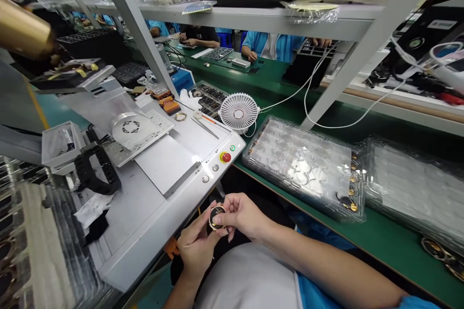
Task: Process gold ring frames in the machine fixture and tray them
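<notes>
Gripping a round part (pixel 217 211) in left hand (pixel 197 241) and right hand (pixel 243 213), with fingers (pixel 232 201) closed around it, in open room between machine edge (pixel 159 227) and shirt (pixel 250 275).

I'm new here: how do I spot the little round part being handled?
Start at the pale machine on the left and find its red button. Below it in the picture, the left hand and right hand hold a round part, black-faced with a gold-coloured rim. Unlike the black-and-gold piece on the clear tray, this one is in both hands.
</notes>
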Available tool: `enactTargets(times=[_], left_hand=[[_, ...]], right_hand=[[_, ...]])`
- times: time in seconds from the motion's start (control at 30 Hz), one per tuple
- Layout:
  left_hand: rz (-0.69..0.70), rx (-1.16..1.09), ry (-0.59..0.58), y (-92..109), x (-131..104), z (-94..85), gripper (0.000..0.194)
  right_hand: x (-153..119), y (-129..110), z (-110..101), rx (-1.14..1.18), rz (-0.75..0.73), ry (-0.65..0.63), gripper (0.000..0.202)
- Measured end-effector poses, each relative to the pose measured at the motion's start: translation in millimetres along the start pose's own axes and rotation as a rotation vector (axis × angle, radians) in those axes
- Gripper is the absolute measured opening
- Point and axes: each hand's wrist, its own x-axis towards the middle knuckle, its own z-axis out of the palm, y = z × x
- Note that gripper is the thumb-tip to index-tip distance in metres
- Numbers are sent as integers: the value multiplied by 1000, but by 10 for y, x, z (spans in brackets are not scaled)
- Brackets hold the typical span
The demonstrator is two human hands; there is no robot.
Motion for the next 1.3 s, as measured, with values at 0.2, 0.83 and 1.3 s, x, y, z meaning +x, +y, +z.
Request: enactTargets(times=[0.2, 0.83, 1.3], left_hand=[[-111, -61, 31, -17, -127, -35, 58], [-227, -245, 134, -24, -205, -98, 38], [-159, -135, 112, 182, -42, -215, 69]], right_hand=[[56, 131, -38, -74, 65, -21, 79], [213, 58, 14, -360, 5, 78, 72], [910, -870, 197, -563, -410, 318, 51]])
